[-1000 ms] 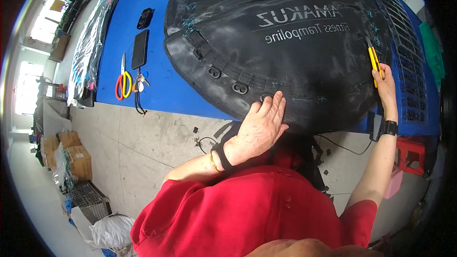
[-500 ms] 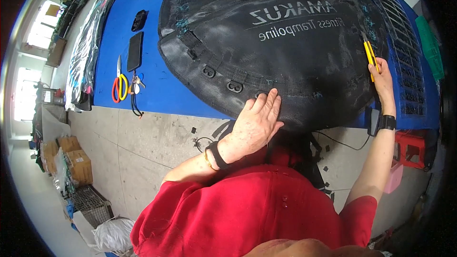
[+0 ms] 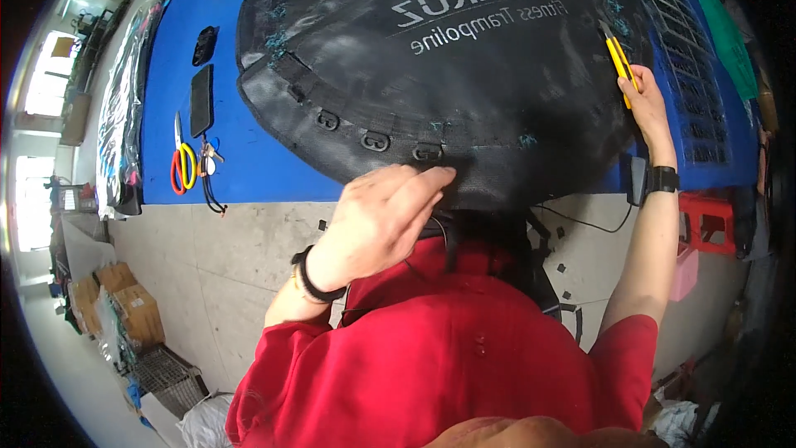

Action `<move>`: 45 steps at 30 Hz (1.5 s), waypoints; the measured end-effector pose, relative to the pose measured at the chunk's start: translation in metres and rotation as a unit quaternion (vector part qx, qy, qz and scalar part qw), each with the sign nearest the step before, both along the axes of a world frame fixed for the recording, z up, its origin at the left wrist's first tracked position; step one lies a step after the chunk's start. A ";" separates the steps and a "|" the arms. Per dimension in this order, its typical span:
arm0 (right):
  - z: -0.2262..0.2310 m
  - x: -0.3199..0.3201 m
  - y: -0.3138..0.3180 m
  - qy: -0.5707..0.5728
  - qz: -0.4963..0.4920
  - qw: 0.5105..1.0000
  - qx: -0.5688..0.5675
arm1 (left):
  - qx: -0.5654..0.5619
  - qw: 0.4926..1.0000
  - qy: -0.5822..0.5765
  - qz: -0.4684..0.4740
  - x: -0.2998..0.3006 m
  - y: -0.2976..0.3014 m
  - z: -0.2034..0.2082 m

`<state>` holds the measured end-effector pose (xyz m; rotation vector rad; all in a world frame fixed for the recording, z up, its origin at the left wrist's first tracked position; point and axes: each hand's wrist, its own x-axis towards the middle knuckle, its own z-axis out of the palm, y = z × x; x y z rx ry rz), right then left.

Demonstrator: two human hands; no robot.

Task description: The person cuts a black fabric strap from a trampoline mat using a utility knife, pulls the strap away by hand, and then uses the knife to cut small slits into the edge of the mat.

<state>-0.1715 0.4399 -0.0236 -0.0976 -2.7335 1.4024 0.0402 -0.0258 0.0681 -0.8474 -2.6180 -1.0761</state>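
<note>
A large black trampoline mat (image 3: 348,70) with pale lettering covers much of the table. Black plastic rings (image 3: 376,142) sit on straps along its near curved edge, and bluish-green thread ends show on its seams. My left hand (image 3: 377,211) hovers just over the near edge, below the rings, fingers loosely bent and nothing visible in them; its thumb is partly hidden. At the mat's right side my right hand (image 3: 649,112) is closed around a yellow utility knife (image 3: 618,66), its blade out and pointing away from me over the mat.
On the blue table (image 3: 286,170) to the left lie scissors (image 3: 184,162) with red and yellow handles, a black phone (image 3: 201,99) and keys (image 3: 213,153). A black grid (image 3: 696,75) lies at right. A red stool (image 3: 709,220) stands beyond the table edge.
My left hand has lifted off the mat and drawn back toward me and left, its fingers now bent. The knife stays in my right hand. The whole view has shifted slightly.
</note>
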 end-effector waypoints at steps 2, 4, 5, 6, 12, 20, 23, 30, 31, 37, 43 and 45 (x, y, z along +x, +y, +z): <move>0.004 0.001 0.000 -0.008 -0.004 1.000 0.011 | 0.020 0.999 0.013 -0.029 0.013 -0.012 0.030; 0.007 0.000 -0.001 -0.019 -0.002 1.000 0.023 | 0.144 0.983 0.083 -0.077 0.018 -0.005 0.045; 0.007 0.000 -0.003 -0.021 -0.005 0.999 0.028 | 0.247 0.954 0.137 -0.095 0.020 0.002 0.046; 0.007 -0.001 -0.006 -0.009 -0.006 0.999 0.043 | 0.323 0.930 0.117 -0.135 0.029 0.000 0.048; 0.004 0.000 -0.002 0.006 -0.025 0.996 0.081 | 0.362 0.881 0.115 -0.281 0.034 -0.016 0.058; 0.003 -0.003 0.003 -0.007 -0.011 0.999 0.050 | 0.329 0.899 0.059 -0.283 0.035 -0.020 0.067; 0.004 -0.003 0.008 -0.033 -0.004 0.999 0.023 | 0.326 0.899 0.024 -0.291 0.033 -0.021 0.065; 0.001 -0.002 -0.003 -0.009 -0.005 1.000 0.029 | 0.309 0.917 0.044 -0.249 0.029 -0.001 0.059; 0.000 -0.003 0.000 -0.011 -0.001 1.000 0.024 | 0.305 0.919 0.042 -0.246 0.030 0.003 0.063; -0.008 -0.009 0.024 -0.030 0.007 0.999 0.030 | 0.378 0.900 0.065 -0.208 0.036 0.040 0.041; -0.007 -0.014 0.019 -0.032 0.006 0.999 0.039 | 0.339 0.874 0.204 -0.282 0.011 0.040 0.048; -0.006 -0.011 0.013 -0.017 0.006 0.999 0.030 | 0.368 0.870 0.199 -0.261 0.013 0.037 0.054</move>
